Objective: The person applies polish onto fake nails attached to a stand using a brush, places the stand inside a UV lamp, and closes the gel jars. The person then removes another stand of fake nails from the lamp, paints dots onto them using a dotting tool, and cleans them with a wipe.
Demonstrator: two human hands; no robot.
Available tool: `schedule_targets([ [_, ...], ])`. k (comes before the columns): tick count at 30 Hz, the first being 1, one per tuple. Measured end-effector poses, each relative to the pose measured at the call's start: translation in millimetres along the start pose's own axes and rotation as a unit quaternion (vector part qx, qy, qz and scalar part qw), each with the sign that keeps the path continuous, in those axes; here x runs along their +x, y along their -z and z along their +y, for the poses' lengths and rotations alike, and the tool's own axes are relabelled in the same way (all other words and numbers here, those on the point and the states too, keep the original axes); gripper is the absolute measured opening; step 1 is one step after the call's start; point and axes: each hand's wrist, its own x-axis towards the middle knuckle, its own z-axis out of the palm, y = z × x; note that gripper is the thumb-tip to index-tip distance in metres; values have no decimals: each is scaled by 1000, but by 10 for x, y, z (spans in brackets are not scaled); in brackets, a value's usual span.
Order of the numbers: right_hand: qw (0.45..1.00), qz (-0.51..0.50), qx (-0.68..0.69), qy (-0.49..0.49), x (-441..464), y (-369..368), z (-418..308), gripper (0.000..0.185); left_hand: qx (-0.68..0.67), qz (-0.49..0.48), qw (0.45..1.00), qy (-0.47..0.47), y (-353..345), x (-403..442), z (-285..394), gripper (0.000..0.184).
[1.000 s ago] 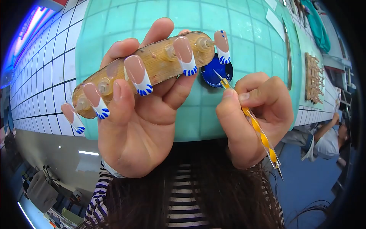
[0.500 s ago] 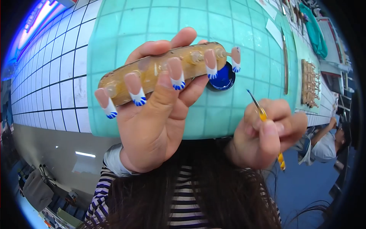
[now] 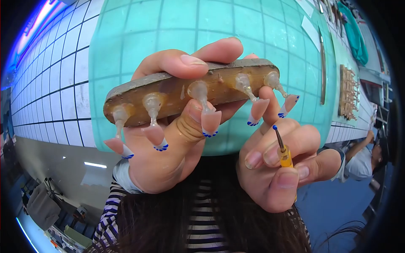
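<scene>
My left hand (image 3: 168, 143) is wrapped round a long wooden nail-tip holder (image 3: 177, 95), with the thumb in front and fingers over the top edge. Several false nails (image 3: 211, 122), pinkish with white ends and blue strokes along the tips, stand out from it on clear stems. Between thumb and fingers, my right hand (image 3: 287, 164) grips a yellow-handled nail art brush (image 3: 285, 155). Its tip carries blue paint and points up, just below the nails at the right end, apart from them. One finger of my right hand reaches up to the holder's right part.
A green translucent mat (image 3: 177, 29) with a grid lies over the white tiled table (image 3: 55, 84). To the right are a thin metal tool (image 3: 322, 71), a wooden rack of nail tips (image 3: 348, 92) and a green cloth (image 3: 353, 38). Another person (image 3: 360, 160) sits at far right.
The holder has tilted, so its stems now show and the nails are seen more end-on. My right hand has moved left, closer to it. The blue paint pot is now out of sight.
</scene>
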Motion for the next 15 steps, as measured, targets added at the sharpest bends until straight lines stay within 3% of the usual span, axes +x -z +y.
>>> schedule_targets([
  [2,1000,7,-7,4,-8,1,0,8,-16,15,999,-30,-27,-30,-4,29],
  [4,1000,5,-27,-8,-16,8,-5,9,69,69,995,4,-51,-43,39,29],
  [15,999,2,-42,-14,5,21,6,9,35,61,997,-17,84,-77,-56,29],
])
